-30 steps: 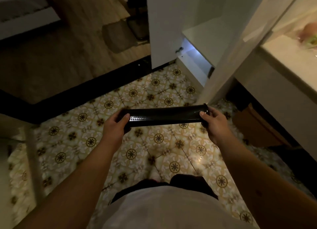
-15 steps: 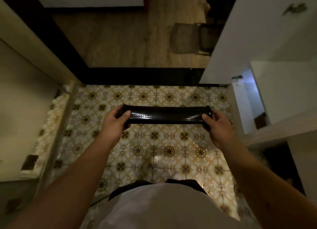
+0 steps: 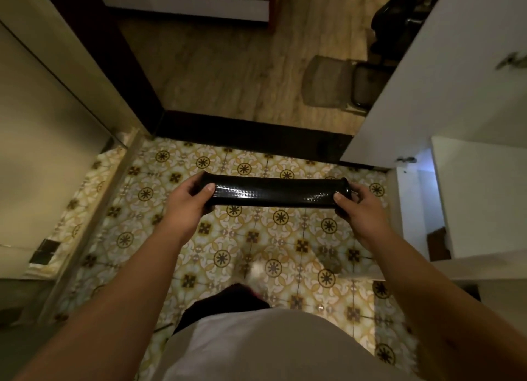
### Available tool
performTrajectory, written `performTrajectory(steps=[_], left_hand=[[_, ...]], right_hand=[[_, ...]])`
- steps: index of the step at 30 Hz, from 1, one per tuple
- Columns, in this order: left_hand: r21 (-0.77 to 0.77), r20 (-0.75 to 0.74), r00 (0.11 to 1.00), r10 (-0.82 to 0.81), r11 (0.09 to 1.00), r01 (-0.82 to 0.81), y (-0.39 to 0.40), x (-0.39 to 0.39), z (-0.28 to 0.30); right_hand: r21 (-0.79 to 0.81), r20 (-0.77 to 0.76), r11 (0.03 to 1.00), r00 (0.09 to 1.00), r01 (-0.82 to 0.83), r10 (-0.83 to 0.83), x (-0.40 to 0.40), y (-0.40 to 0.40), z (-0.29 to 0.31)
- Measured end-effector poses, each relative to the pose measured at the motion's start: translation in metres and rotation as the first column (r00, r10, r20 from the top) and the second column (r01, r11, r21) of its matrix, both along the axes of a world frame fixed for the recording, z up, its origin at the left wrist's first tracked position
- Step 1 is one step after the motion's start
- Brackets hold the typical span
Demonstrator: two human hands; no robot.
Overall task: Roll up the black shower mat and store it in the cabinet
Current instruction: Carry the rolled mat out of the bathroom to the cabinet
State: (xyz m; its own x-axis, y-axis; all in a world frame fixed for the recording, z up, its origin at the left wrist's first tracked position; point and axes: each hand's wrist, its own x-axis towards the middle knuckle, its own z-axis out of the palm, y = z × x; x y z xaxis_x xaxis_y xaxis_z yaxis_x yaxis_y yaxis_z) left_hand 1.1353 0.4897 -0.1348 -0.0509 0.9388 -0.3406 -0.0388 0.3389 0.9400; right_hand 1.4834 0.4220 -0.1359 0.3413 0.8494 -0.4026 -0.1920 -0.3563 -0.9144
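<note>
From the head view, we have the black shower mat (image 3: 275, 192) already rolled into a tight tube and held level above the patterned tile floor (image 3: 256, 246). Our left hand (image 3: 186, 202) wraps one end, thumb on top and fingers curled under; our right hand (image 3: 352, 205) closes round the other end the same way. So the rolling looks done and we judge the carrying step is in hand. The open cabinet (image 3: 482, 198) stands to the right of our right grip, its door (image 3: 427, 95) swung wide. Next we should turn right and slide the roll in endwise, keeping both grips tight so it cannot uncoil.
</note>
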Motion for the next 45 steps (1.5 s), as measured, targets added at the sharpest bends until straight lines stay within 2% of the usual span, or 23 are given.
performTrajectory(steps=[9, 16, 26, 31, 34, 38, 45], left_hand=[[0.01, -0.034, 0.994, -0.1, 0.995, 0.1, 0.069, 0.007, -0.006], [-0.026, -0.029, 0.984, -0.174, 0.985, 0.173, 0.143, 0.002, 0.002], [-0.001, -0.091, 0.965, -0.246, 0.969, 0.247, 0.226, 0.024, 0.008], [-0.03, -0.084, 0.955, -0.286, 0.958, 0.284, 0.272, 0.072, 0.007], [-0.036, -0.095, 0.937, -0.336, 0.942, 0.334, 0.303, 0.109, 0.008], [-0.052, -0.069, 0.912, -0.405, 0.914, 0.402, 0.343, 0.17, 0.01], [-0.1, 0.016, 0.819, -0.573, 0.814, 0.571, 0.396, 0.278, 0.009]], right_hand=[[-0.042, -0.006, 0.999, 1.0, -0.002, 0.002, 0.012, 0.048, -0.008], [-0.028, 0.003, 0.999, 1.0, 0.024, -0.023, 0.006, 0.103, -0.008], [-0.001, -0.018, 0.999, 0.998, 0.053, -0.053, 0.023, 0.166, -0.004], [-0.008, -0.047, 0.995, 0.994, 0.096, -0.097, 0.06, 0.194, -0.008], [-0.005, 0.0, 0.99, 0.99, 0.139, -0.139, 0.091, 0.21, -0.01], [-0.023, -0.048, 0.962, 0.961, 0.273, -0.274, 0.138, 0.225, -0.013], [-0.038, 0.006, 0.888, 0.888, 0.459, -0.459, 0.205, 0.214, -0.017]])
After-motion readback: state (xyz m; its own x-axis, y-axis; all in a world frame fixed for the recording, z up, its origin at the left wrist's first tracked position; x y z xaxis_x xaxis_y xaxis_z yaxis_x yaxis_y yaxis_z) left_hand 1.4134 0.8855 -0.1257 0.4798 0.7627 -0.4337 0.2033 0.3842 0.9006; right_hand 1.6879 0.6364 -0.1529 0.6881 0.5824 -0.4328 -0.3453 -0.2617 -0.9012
